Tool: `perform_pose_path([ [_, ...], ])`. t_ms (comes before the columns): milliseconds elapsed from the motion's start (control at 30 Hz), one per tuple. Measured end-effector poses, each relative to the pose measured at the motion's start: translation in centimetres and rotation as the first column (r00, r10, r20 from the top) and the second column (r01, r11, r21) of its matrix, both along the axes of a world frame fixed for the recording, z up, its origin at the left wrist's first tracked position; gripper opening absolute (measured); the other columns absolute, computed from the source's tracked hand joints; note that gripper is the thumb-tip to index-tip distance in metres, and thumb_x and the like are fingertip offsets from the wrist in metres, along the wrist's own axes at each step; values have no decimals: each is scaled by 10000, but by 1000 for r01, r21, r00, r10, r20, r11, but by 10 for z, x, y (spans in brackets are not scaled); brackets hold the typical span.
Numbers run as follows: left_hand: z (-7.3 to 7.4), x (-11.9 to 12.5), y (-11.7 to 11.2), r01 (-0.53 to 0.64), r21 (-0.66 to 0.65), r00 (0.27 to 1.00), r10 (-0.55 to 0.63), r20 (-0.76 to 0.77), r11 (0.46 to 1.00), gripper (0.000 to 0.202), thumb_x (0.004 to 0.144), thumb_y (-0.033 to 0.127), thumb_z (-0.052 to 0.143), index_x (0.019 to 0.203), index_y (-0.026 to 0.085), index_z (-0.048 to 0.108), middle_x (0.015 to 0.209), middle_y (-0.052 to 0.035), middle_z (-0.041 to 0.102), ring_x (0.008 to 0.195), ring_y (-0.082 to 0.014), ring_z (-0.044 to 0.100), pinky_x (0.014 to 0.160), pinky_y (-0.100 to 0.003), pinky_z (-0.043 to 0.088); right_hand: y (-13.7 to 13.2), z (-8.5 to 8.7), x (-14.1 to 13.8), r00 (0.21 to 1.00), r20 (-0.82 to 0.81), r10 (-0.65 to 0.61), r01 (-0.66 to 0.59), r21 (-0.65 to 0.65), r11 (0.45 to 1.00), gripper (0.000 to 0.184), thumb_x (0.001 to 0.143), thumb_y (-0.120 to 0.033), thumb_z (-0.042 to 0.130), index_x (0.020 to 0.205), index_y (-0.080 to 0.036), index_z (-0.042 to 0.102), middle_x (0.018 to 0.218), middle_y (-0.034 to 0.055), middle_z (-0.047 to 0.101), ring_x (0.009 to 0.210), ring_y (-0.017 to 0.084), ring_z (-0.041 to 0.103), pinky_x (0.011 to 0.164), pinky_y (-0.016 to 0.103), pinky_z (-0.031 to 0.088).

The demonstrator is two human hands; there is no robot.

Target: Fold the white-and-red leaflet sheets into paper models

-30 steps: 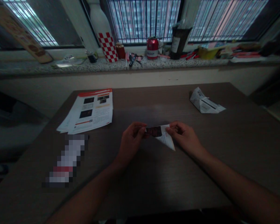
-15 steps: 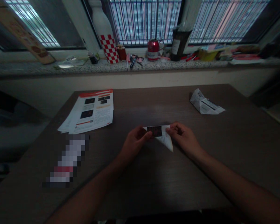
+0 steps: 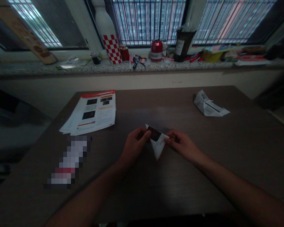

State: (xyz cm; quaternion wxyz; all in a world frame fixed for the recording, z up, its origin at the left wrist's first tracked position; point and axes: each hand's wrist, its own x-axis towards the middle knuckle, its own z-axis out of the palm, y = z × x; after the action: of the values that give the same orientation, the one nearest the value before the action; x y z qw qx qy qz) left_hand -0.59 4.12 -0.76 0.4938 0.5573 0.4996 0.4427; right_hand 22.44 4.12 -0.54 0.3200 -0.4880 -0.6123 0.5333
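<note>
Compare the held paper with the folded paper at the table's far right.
The held paper is pinched by the left hand and right hand; the far-right paper lies untouched on the table.
The held paper looks like a fairly flat triangle with a dark picture; the far-right paper rises to a peak at one end.
Both are folded and printed.

No whole word is showing clearly: the can (image 3: 156, 50) is bearing lettering, seemingly ending in "er", on its pale band, while print on the sheets (image 3: 97, 112), held paper (image 3: 157, 143), far paper (image 3: 211, 107) and cup label (image 3: 179, 47) is coming out too small or blurred
</note>
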Motion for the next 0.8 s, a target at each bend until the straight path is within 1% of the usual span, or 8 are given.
perform_pose_path([
  [133,4,0,0,20,21,1000,-20,-3,1000,321,962,468,679,820,184,631,817,-18,673,770,-172,648,714,-261,496,1,0,2,1000,-13,27,-27,-3,1000,291,928,-508,669,930,-219,635,808,34,722,750,203,681,692,323,515],
  [233,4,0,1,45,51,999,-43,-27,998,321,959,453,677,791,188,610,776,-6,635,738,-163,617,689,-253,475,1,-1,2,999,-27,38,-38,3,999,279,925,-497,678,932,-222,626,811,31,728,763,204,695,707,328,531],
  [333,1,-2,3,50,65,996,-45,-77,997,310,962,446,671,800,186,625,781,-9,649,738,-166,614,685,-258,468,1,-4,2,994,-76,77,-79,-21,997,302,922,-511,685,984,-218,648,860,38,749,798,205,716,742,339,556],
  [433,-3,-4,5,52,70,992,-43,-121,996,295,959,433,674,805,184,643,778,-8,665,733,-169,617,688,-265,465,1,-6,2,986,-118,121,-129,-66,989,370,928,-556,682,1044,-205,698,933,62,777,818,208,732,760,350,576],
  [567,-1,-5,4,78,76,991,-68,-119,994,300,954,437,674,800,181,660,776,-8,668,735,-172,619,678,-265,459,1,-7,4,983,-108,150,-157,-61,986,405,928,-589,688,1026,-199,738,944,71,786,825,213,741,754,348,587],
  [700,5,-5,4,26,75,992,-17,-128,997,294,964,445,657,849,179,707,787,-13,677,746,-175,632,687,-270,472,-2,-5,4,983,-90,162,-166,-43,985,372,946,-568,682,1015,-208,747,937,65,784,833,210,745,757,339,590],
  [800,6,-4,4,-22,80,992,31,-124,997,263,942,431,682,861,182,702,792,-11,678,748,-177,640,692,-276,486,-3,-6,4,983,-73,169,-172,-28,985,329,964,-526,680,1012,-209,750,907,56,777,816,199,743,748,325,586],
])
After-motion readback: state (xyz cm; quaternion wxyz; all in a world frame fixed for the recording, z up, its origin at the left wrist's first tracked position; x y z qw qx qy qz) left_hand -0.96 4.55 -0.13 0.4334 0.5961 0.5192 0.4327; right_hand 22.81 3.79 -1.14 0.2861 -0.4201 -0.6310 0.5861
